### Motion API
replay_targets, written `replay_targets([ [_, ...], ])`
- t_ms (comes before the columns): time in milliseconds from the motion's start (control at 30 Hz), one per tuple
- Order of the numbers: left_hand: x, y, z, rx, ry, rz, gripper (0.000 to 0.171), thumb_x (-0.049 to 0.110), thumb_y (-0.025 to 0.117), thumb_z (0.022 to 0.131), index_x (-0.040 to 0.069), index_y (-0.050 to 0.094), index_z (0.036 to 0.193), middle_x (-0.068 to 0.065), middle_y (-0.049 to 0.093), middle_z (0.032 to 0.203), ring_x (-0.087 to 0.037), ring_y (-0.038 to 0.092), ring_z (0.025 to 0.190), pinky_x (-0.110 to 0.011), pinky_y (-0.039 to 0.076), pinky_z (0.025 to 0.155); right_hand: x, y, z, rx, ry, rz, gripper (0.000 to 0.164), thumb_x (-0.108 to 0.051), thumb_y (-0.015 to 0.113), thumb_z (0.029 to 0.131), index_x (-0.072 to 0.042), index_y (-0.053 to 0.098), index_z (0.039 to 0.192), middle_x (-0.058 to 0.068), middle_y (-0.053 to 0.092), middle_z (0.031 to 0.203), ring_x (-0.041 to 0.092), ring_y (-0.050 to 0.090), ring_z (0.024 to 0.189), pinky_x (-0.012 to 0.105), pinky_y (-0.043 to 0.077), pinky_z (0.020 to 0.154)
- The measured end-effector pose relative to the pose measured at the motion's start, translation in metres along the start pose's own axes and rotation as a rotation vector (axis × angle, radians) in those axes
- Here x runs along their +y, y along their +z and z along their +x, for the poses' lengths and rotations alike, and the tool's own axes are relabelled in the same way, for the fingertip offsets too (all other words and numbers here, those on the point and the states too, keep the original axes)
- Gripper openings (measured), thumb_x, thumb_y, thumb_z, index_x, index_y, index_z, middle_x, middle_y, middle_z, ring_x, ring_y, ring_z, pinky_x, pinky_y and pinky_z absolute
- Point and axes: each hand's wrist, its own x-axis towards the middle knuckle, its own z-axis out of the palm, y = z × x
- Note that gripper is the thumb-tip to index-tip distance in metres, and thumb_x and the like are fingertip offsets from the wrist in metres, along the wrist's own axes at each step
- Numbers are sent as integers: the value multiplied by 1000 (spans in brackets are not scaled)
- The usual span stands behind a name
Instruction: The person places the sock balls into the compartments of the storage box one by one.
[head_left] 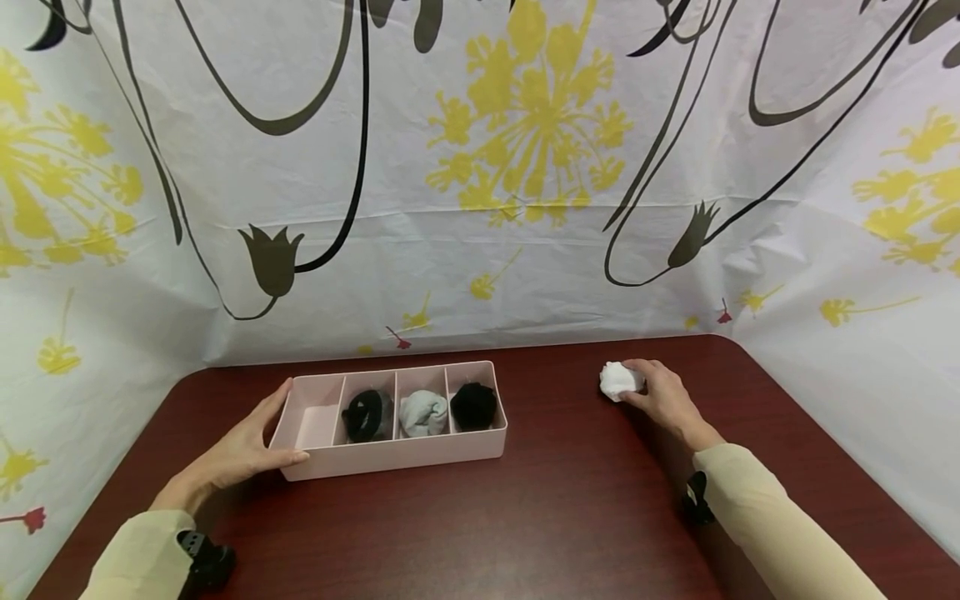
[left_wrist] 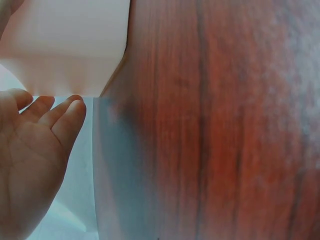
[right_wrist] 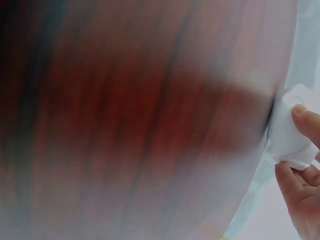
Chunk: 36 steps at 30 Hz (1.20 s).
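Observation:
A long pale pink divided box rests on the table, tilted slightly in the head view. At its left end my left hand grips it, thumb along the front wall and fingers against the end wall. That end of the box shows close up in the left wrist view, the fingertips touching it. Toward the table's far right, my right hand pinches a rolled white sock between thumb and fingers. In the right wrist view the white sock looks like a soft, bunched bundle.
The box's leftmost compartment shows its bare floor. The others hold a rolled black sock, a rolled grey sock and another black bundle. A patterned white sheet surrounds the dark red wooden table at back and sides.

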Motion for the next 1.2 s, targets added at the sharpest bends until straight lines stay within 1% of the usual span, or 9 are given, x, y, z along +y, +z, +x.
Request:
replay_targets([
  [233, 0, 0, -1, 3, 4, -2, 110, 24, 77, 73, 14, 2, 153, -29, 10, 152, -47, 18, 132, -71, 21, 96, -5, 3, -1, 71, -23, 18, 44, -3, 77, 74, 6, 60, 114, 27, 60, 105, 37, 57, 90, 48, 46, 73],
  [367, -1, 0, -2, 5, 8, 1, 111, 24, 77, 73, 14, 2, 153, -29, 10, 152, -47, 18, 132, -71, 22, 95, -17, 3, 0, 102, -19, 49, 45, -2, 76, 74, 4, 60, 115, 24, 60, 101, 32, 57, 85, 44, 46, 69],
  [500, 0, -1, -2, 4, 3, 1, 111, 25, 77, 73, 14, 2, 153, -30, 10, 151, -47, 19, 131, -72, 22, 95, -35, 4, 7, 136, -29, 95, 47, -1, 77, 74, 3, 60, 116, 22, 60, 102, 31, 58, 88, 44, 50, 71],
  [667, 0, -1, -1, 4, -4, 0, 111, 26, 77, 73, 13, 1, 153, -30, 10, 152, -47, 19, 131, -72, 21, 95, -68, 5, 20, 157, -53, 190, 49, 0, 78, 72, 4, 60, 117, 21, 60, 106, 32, 59, 96, 44, 52, 77],
  [800, 0, -1, -2, 5, -3, -3, 111, 25, 77, 73, 13, 1, 153, -30, 9, 152, -48, 18, 132, -72, 21, 95, -102, 10, 33, 161, -85, 267, 50, 1, 78, 72, 3, 60, 118, 21, 60, 111, 32, 59, 101, 42, 52, 80],
  [900, -1, -1, -2, 2, 1, -4, 111, 25, 77, 73, 13, 1, 153, -30, 9, 152, -47, 18, 132, -72, 21, 95, -129, 18, 42, 162, -130, 308, 51, 0, 79, 71, 3, 61, 118, 20, 61, 111, 31, 59, 101, 40, 52, 81],
  [1067, -2, 0, 0, -1, 8, 0, 110, 25, 77, 73, 13, 1, 153, -29, 9, 152, -47, 18, 132, -71, 21, 96, -171, 30, 54, 142, -199, 404, 50, -1, 79, 72, 2, 61, 118, 19, 61, 113, 30, 59, 101, 34, 53, 81],
  [1200, -3, 1, 0, -2, 6, -1, 110, 26, 77, 74, 13, 1, 153, -29, 9, 152, -46, 18, 132, -71, 21, 95, -195, 40, 59, 108, -222, 460, 49, -1, 78, 72, 2, 61, 118, 19, 60, 111, 29, 60, 100, 34, 53, 81],
])
